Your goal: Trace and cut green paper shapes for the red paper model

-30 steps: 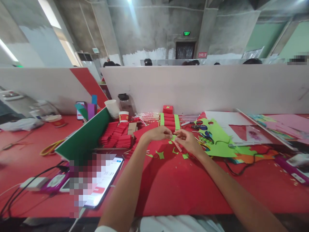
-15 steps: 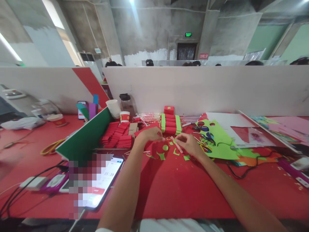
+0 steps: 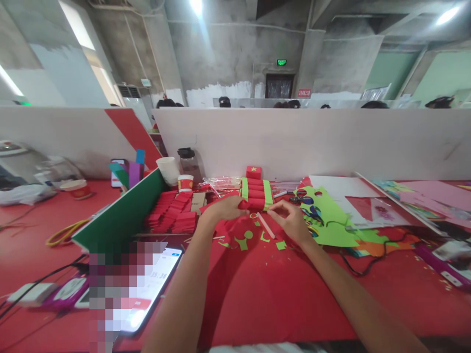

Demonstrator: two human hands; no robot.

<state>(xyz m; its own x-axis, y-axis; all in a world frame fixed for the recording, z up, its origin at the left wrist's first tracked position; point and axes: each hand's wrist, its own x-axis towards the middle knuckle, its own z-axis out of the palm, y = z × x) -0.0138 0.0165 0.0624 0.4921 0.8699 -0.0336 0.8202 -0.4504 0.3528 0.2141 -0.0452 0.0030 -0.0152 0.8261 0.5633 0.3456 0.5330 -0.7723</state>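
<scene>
A bundle of red paper rolls with lime-green bands (image 3: pixel 255 193) lies in the middle of the table. My left hand (image 3: pixel 228 209) is at its near left corner, fingers curled against the lowest roll. At the near right corner, my right hand (image 3: pixel 289 219) pinches the green-banded end between thumb and finger. A pale pink stick (image 3: pixel 266 225) lies on the red tabletop just below, between my hands. Around it are green paper scraps (image 3: pixel 242 243) and a small ring (image 3: pixel 253 215). A small red block with a yellow star (image 3: pixel 253 172) sits behind the bundle.
Stacked red paper pieces (image 3: pixel 172 212) and a green board (image 3: pixel 121 215) stand left. A lit phone (image 3: pixel 158 279) lies near my left forearm. Scissors (image 3: pixel 312 214) and green paper sheets (image 3: pixel 336 228) spread out right. A paper cup (image 3: pixel 185 183) and bottle (image 3: pixel 189 162) are at the back.
Both hands have moved from above the loose scraps to the bundle's near corners. The pink stick, partly covered by my right hand before, now lies in full view. The camera view has shifted slightly.
</scene>
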